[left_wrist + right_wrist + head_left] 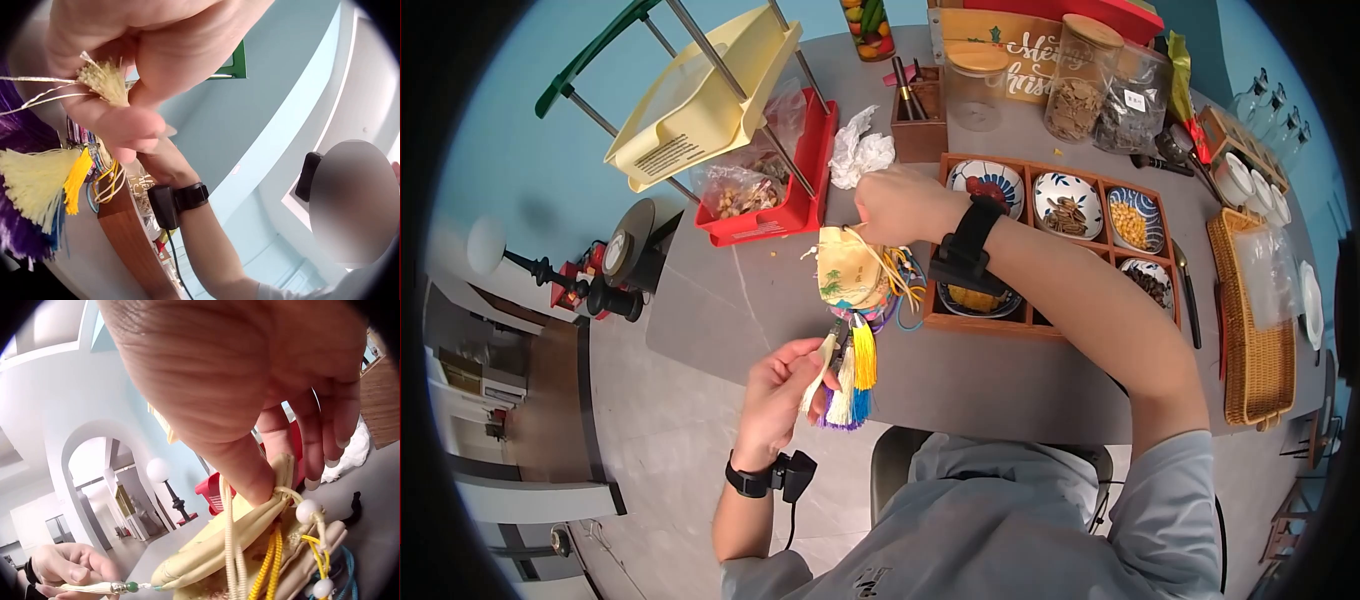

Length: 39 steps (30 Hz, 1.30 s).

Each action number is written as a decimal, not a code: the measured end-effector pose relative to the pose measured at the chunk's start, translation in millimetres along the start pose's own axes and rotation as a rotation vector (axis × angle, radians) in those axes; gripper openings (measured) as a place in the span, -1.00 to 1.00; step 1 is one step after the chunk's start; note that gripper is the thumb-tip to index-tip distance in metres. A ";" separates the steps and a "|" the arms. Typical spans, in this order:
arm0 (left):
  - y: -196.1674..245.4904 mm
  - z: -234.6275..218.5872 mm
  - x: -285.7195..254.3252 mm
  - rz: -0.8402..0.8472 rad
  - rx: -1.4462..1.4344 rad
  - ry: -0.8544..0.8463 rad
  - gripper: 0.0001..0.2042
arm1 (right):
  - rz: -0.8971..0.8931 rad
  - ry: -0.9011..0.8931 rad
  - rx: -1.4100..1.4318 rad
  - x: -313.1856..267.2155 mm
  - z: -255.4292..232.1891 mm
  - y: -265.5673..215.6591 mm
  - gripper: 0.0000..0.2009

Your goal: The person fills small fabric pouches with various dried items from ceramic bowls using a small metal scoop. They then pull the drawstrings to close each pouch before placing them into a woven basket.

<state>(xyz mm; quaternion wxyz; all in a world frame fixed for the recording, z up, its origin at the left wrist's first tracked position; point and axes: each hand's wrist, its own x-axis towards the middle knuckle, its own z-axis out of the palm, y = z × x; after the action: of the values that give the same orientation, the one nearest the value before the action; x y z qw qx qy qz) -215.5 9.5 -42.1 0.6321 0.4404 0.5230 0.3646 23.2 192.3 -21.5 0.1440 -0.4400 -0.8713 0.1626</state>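
Observation:
Near the table's front left edge, a cream drawstring pouch (852, 268) hangs from my right hand (905, 205), whose thumb and finger pinch its gathered top in the right wrist view. White beads (309, 512) and yellow cords (269, 565) dangle beside it. Below the pouch, my left hand (785, 390) pinches a cream tassel (106, 81) between thumb and fingers. A green bead (130, 587) joins that tassel to the pouch's corner. Other tassels, yellow (864, 352), blue and purple, hang next to the left hand.
Right of the pouch stands a wooden divided tray (1040, 325) with patterned bowls of food. Behind are a red basket (812, 215), crumpled white tissue (860, 150), a small wooden box (919, 138) and glass jars (977, 95). A wicker basket (1258, 385) lies at the far right.

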 end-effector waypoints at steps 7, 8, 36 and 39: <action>1.2 -2.3 -1.2 0.358 0.772 0.237 -0.82 | 0.063 0.039 -0.156 -12.1 1.0 -4.9 -0.67; 11.3 0.7 0.3 0.585 0.993 0.317 -0.83 | 0.051 0.093 -0.155 -16.3 -0.8 -5.2 -0.66; 44.9 46.6 132.1 0.574 1.615 -0.396 -0.37 | 0.354 0.531 1.031 -344.5 42.2 -47.1 -0.93; 40.6 45.4 133.7 0.552 1.594 -0.400 -0.36 | 0.380 0.532 1.032 -345.8 41.7 -45.0 -0.93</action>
<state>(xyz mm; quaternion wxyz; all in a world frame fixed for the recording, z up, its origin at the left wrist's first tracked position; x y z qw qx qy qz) -145.9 138.8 -46.5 0.1039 0.9191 0.3761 -0.0545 171.9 -120.8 -78.2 0.5199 -0.4865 -0.5205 0.4713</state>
